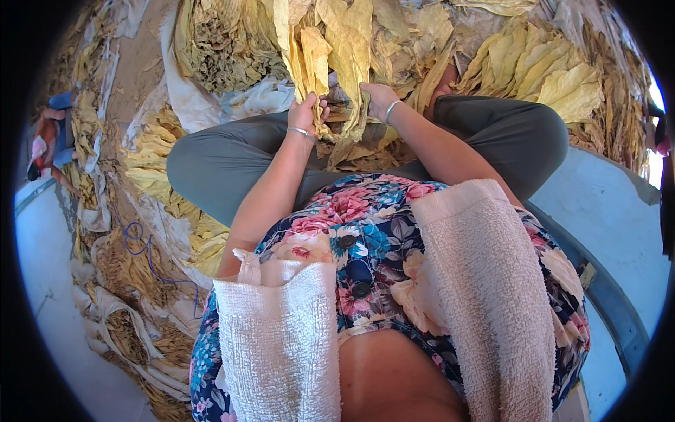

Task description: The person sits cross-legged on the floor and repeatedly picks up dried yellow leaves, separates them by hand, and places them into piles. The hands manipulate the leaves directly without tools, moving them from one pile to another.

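At twelve o'clock above my lap, my left hand (307, 116) and right hand (378, 98) grip brittle yellow dried leaves (336, 53) that a hard tug might tear.

No pkgs, labels, signs or screens in view.
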Demonstrator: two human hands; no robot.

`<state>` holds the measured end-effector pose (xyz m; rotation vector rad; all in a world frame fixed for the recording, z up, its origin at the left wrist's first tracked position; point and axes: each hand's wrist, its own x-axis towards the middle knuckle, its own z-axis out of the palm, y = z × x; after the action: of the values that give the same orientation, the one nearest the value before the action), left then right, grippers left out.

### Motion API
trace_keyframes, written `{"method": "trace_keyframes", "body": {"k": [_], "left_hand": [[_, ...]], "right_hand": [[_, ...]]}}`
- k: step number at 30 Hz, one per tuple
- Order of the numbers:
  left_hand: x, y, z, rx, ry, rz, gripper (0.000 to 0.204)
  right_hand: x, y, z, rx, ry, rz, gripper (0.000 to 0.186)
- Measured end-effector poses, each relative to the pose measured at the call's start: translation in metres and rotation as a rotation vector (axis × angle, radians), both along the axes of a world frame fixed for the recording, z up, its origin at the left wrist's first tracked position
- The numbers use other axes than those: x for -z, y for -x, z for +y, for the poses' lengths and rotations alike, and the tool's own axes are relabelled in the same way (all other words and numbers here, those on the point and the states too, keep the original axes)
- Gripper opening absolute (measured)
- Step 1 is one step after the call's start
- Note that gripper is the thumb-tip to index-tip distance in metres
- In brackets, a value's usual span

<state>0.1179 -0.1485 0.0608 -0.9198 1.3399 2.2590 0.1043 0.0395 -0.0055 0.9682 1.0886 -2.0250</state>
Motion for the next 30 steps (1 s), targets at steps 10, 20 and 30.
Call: {"method": "trace_keyframes", "body": {"k": [10,20,30], "left_hand": [[0.026,0.000,-0.004,0.073,0.386,0.042,0.017],[-0.023,0.016,0.006,-0.049,0.882,0.342,0.019],[-0.005,-0.007,0.003,0.590,0.673,-0.096,0.028]], "right_hand": [[-0.019,-0.001,-0.001,-0.051,-0.563,0.129,0.060],[-0.012,0.004,0.009,-0.009,-0.097,0.031,0.030],[-0.023,-0.005,-0.006,-0.008,-0.044,0.019,0.020]]}}
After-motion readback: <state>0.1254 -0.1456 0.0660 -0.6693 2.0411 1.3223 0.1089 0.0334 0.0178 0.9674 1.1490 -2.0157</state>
